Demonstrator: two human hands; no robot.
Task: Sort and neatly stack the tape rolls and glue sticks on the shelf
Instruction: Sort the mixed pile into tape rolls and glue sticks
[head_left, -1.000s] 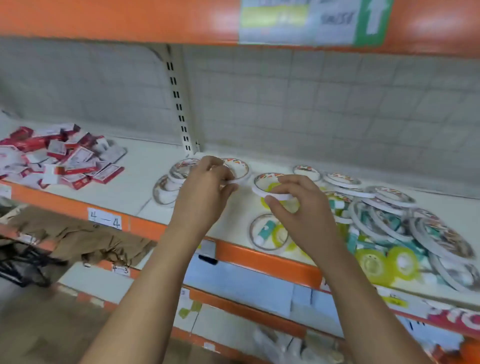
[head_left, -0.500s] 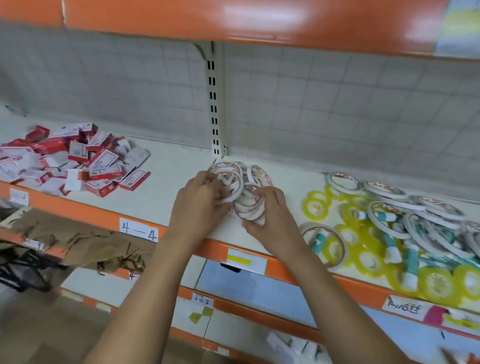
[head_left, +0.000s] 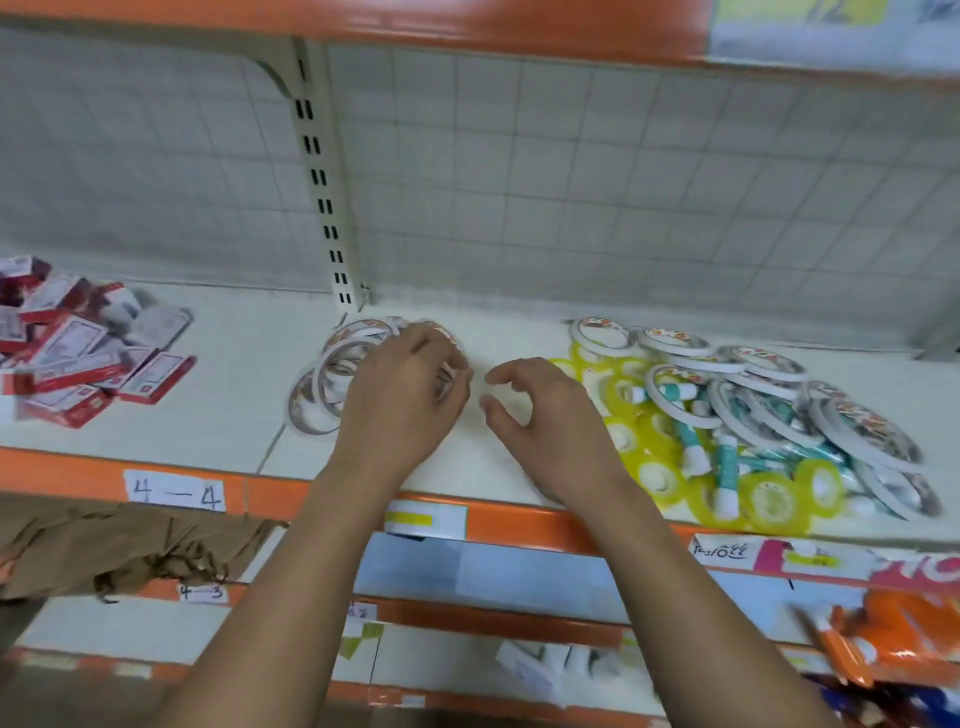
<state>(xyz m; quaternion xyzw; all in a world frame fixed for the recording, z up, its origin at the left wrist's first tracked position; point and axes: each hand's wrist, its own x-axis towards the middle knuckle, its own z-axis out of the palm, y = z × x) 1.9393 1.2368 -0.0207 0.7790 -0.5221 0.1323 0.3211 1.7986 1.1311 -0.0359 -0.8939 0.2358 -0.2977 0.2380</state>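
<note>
Left hand on the white rolls, right hand free beside it.
Left hand curls down over the bunch of white rolls mid-shelf, fingers wrapped round its right edge: that's a grip. Right hand hovers just beside, fingers loosely bent, holding nothing. To the right on the shelf lies the heap, with yellow rolls and glue sticks jumbled under more white ones. Red boxes sit far left.

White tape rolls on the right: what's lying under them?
Yellow tape rolls and teal glue sticks show beneath the white tape rolls; anything deeper down is covered.
</note>
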